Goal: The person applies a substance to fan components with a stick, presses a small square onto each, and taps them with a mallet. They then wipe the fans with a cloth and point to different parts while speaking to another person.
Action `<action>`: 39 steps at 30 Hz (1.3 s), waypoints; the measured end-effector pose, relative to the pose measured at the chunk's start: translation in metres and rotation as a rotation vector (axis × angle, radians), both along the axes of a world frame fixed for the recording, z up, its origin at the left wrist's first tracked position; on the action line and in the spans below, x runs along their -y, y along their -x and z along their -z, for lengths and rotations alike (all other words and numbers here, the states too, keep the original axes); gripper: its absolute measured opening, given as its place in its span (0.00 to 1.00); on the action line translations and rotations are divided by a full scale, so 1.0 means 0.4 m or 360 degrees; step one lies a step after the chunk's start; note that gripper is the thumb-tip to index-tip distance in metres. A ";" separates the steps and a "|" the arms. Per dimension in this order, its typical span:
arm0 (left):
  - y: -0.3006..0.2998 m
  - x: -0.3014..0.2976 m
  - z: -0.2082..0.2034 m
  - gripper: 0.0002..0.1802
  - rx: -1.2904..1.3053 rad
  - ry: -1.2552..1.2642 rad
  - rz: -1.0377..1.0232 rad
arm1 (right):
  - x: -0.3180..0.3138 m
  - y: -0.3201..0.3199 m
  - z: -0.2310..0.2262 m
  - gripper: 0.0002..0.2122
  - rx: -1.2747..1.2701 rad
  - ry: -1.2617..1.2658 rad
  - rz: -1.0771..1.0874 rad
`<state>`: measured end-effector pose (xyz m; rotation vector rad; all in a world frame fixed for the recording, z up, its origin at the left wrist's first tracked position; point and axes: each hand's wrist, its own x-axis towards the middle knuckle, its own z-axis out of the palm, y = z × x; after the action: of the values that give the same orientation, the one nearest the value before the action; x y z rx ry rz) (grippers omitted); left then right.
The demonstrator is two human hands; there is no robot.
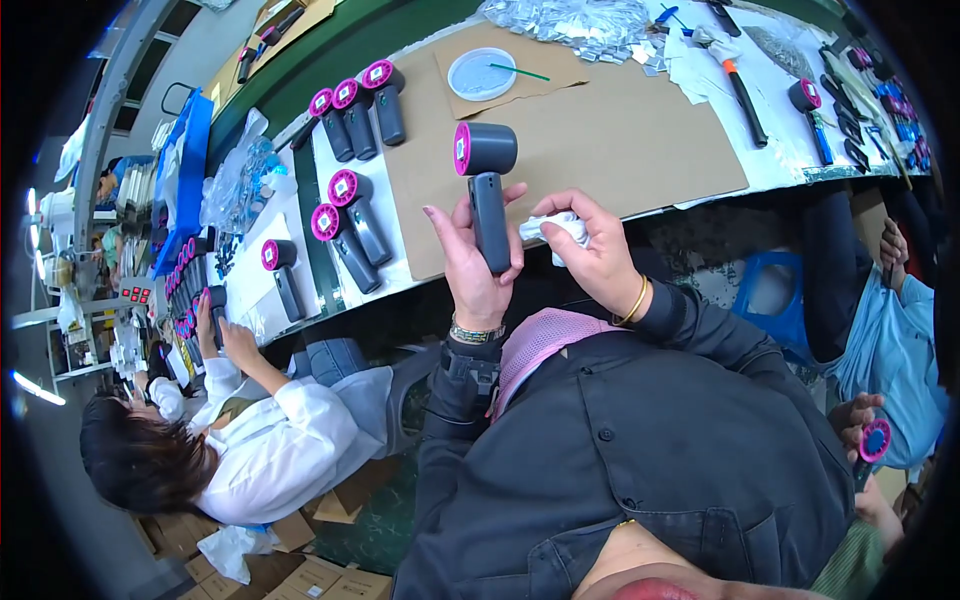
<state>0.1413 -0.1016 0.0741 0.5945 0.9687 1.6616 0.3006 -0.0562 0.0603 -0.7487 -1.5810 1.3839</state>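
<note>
My left hand (475, 280) is wrapped round the handle of a dark grey hair dryer (489, 220), holding it upright near the table's front edge. The dryer's round head points left and has a magenta ring at its end. Just to the right, my right hand (607, 262) pinches a crumpled white cloth (568, 228), apart from the dryer. Brown cardboard (620, 140) covers the table behind both hands. On the left part of the table lie several similar dryers (388, 112), some of them close together.
A round white dish (470, 85) with a green stick stands at the back. Beyond it lies a heap of clear plastic pieces (580, 30). An orange-and-black tool (742, 100) rests at right. A co-worker in white (270, 450) sits left; a blue stool (770, 300) stands right.
</note>
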 end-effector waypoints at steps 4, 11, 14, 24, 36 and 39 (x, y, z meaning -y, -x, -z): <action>-0.006 -0.002 -0.005 0.47 0.0110 -0.0002 0.0050 | -0.003 -0.002 0.002 0.09 -0.0005 -0.0021 0.0043; -0.008 0.006 0.002 0.47 0.0251 0.0005 0.0085 | -0.006 -0.001 0.013 0.09 -0.0111 -0.0071 0.0189; -0.015 0.011 0.005 0.47 0.0261 0.0039 0.0059 | -0.016 0.001 0.015 0.09 -0.0136 -0.0087 0.0364; -0.024 0.032 0.019 0.44 0.0064 0.0076 0.0080 | -0.051 0.002 0.021 0.11 0.0416 -0.1105 0.0267; -0.014 0.030 0.018 0.48 0.0492 0.0000 0.0149 | -0.087 -0.023 0.024 0.08 0.0235 -0.0528 0.0469; -0.015 0.030 0.020 0.49 0.0472 -0.0026 0.0136 | -0.088 -0.035 0.023 0.08 0.0215 -0.0454 0.0467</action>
<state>0.1474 -0.1137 0.0660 0.3802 0.7059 1.6271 0.3145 -0.0211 0.0512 -0.8719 -1.6516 0.8906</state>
